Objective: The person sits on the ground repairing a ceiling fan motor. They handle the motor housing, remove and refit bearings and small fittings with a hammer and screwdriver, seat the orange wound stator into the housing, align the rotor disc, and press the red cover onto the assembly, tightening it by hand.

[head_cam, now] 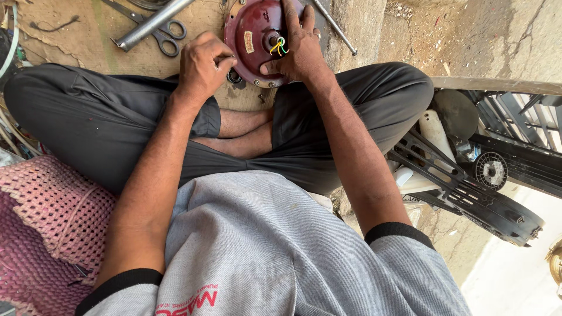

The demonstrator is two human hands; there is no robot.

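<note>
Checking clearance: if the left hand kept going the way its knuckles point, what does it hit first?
Probably the scissors: the left hand, fisted beside the dark red motor housing, points up the picture toward them and the metal pipe lying across them. Depth is unclear.

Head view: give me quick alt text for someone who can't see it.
A seated, cross-legged person's right hand rests on a round dark-red motor housing with coloured wires at its hub, while the left hand grips its rim. Scissors and a metal pipe lie beyond.
</note>
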